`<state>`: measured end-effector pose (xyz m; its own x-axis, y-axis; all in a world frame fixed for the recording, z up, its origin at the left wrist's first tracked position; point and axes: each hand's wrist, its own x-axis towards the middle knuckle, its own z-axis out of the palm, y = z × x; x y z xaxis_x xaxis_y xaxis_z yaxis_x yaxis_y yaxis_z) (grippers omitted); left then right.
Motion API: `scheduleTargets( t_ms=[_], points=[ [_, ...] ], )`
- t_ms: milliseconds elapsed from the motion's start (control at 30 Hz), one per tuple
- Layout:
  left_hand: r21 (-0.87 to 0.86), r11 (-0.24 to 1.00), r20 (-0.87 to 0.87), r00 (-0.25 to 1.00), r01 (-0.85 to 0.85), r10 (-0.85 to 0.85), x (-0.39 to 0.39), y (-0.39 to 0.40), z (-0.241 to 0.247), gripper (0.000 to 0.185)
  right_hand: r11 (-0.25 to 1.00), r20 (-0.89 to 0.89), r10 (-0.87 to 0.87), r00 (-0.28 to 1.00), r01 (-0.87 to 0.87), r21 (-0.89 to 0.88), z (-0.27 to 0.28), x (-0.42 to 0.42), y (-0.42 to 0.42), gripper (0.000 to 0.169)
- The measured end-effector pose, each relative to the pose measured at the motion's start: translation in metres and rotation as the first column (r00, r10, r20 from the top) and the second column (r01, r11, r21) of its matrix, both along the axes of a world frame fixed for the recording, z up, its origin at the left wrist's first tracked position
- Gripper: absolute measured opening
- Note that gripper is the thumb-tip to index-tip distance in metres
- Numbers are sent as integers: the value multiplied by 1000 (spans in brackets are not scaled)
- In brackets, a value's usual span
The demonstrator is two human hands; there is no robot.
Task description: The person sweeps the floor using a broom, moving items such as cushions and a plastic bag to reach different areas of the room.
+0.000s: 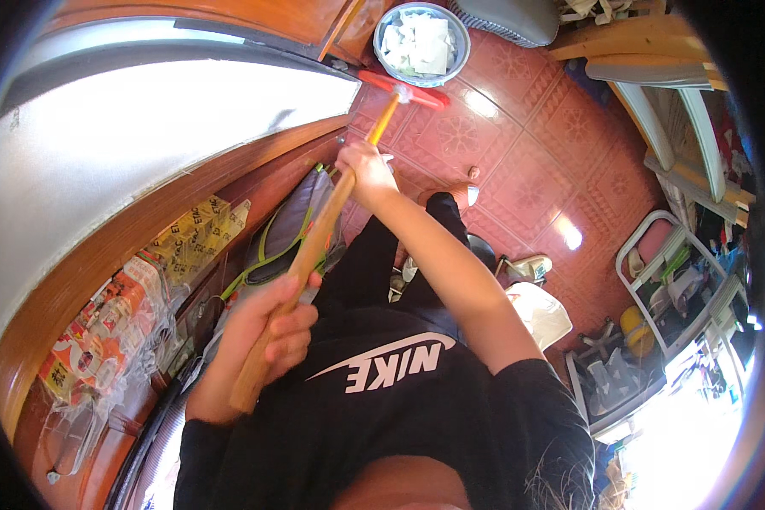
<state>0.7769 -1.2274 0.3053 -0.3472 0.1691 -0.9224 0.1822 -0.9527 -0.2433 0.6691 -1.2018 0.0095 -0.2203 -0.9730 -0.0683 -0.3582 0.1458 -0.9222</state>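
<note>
A broom with a long wooden handle (pixel 322 229) slants away from my body to a red head (pixel 427 95) on the tiled floor. My right hand (pixel 366 169) grips the handle partway down its length, the arm stretched forward. Near the top end, my left hand (pixel 280 328) is wrapped around the same handle, slightly blurred. Just beyond the red head stands a round waste bin (pixel 378 41) filled with crumpled white paper. Whether the head touches the bin, I cannot tell.
Red patterned tiles (pixel 523 159) spread ahead and right. A grey padded seat (pixel 516 22) stands past the bin. White-framed racks (pixel 637 274) and slippers (pixel 535 268) lie right. A grey-green bag (pixel 287 223) and plastic bags (pixel 121 319) line the left side.
</note>
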Motion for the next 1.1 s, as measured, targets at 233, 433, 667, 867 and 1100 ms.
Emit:
scheduleTargets(
  t_ms=[233,433,667,867,1100],
  points=[
    [131,986,-130,984,-101,118,7,-2,-52,23,965,-55,47,997,-32,259,-23,-5,25,9],
    [193,981,-105,993,-27,48,6,9,-17,23,975,-66,-83,994,95,199,2,5,77,9],
    [10,997,13,997,71,-71,-8,11,-32,21,989,-73,-83,994,91,115,-19,-8,28,11],
    [36,999,-15,999,-29,29,9,24,-35,30,956,-78,118,990,-92,280,-20,22,45,13],
    [26,940,-147,931,341,-334,-19,22,-9,29,931,-250,-363,898,337,-140,5,-13,106,9]
  ],
)
